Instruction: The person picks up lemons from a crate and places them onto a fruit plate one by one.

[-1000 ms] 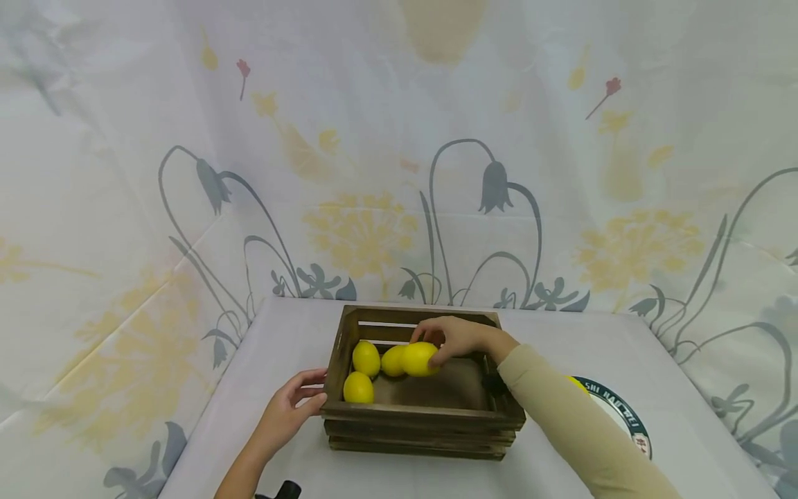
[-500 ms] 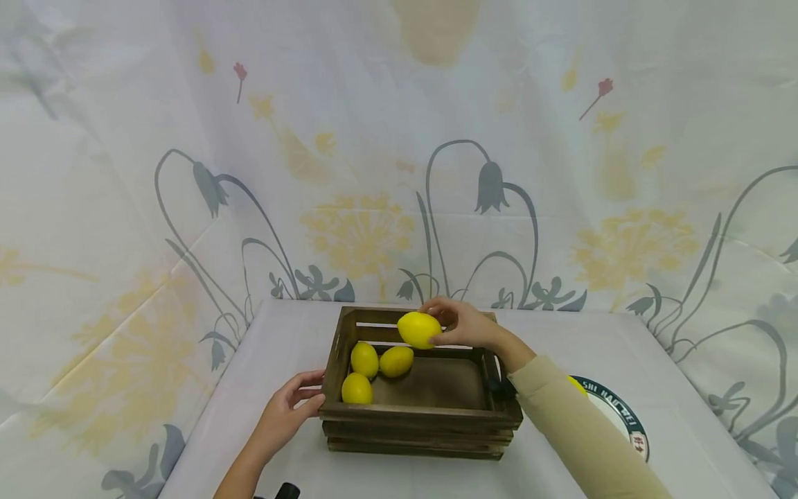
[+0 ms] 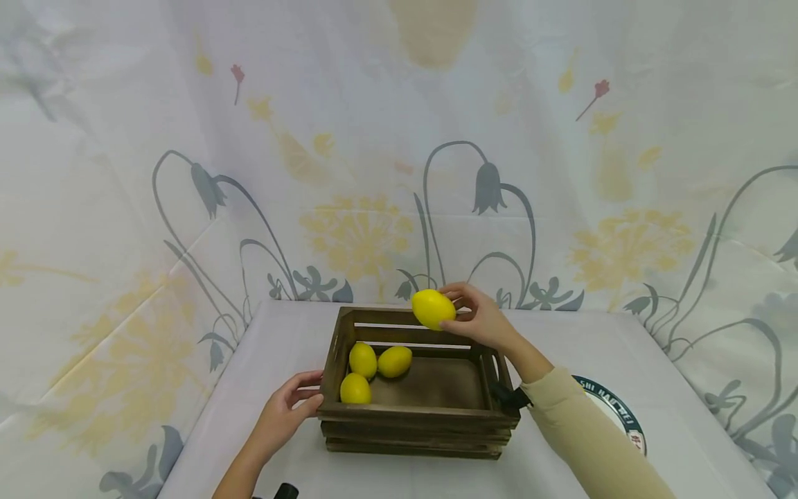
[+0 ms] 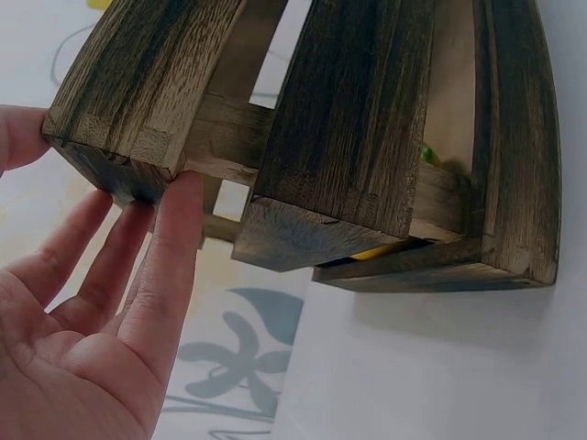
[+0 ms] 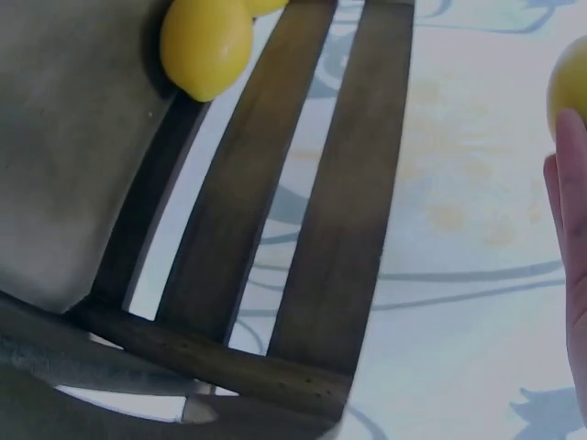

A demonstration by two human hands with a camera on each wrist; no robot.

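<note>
A yellow lemon (image 3: 433, 310) is pinched by my right hand (image 3: 483, 320), up above the back rim of a dark wooden slatted crate (image 3: 420, 414). The right wrist view catches only an edge of this lemon (image 5: 570, 84) beside the fingers. Inside the crate's left part lie three more lemons: one at the front (image 3: 355, 389), one behind it (image 3: 363, 361) and one to their right (image 3: 395, 362). My left hand (image 3: 283, 412) rests against the crate's left end. In the left wrist view, its fairly straight fingers (image 4: 170, 247) and thumb touch the top slat's end.
A round plate (image 3: 614, 409) with a dark green lettered rim stands right of the crate, partly hidden by my right sleeve (image 3: 592, 436). White cloth (image 3: 287, 333) covers the table. Behind rises a flower-printed curtain (image 3: 349, 173).
My right hand has lifted the lemon up from the crate's inside, then slightly right and back over the rear rim. The left hand stays at the crate's end.
</note>
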